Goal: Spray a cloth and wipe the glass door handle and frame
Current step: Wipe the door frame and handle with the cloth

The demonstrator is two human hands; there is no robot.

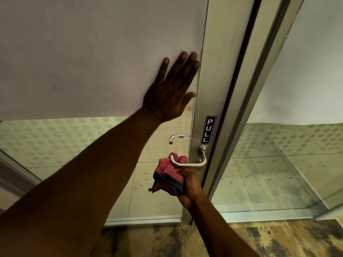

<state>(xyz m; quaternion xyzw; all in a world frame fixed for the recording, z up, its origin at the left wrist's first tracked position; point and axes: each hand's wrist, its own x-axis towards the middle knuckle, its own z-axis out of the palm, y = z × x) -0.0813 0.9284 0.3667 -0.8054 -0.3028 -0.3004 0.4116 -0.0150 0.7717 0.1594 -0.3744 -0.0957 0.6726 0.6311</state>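
Observation:
A steel lever handle [191,164] juts from the door's aluminium frame [219,75], just below a blue PULL label [208,130]. My right hand [189,188] grips a bunched pink cloth [168,175] and holds it against the underside and back of the handle. My left hand [172,89] lies flat with fingers spread on the frosted glass panel [92,52], right beside the frame. No spray bottle is in view.
A second handle [178,137] shows through the clear lower glass on the far side. A fixed glass panel [297,145] stands to the right. Tiled floor lies beyond the door, and patterned carpet [278,238] is underfoot.

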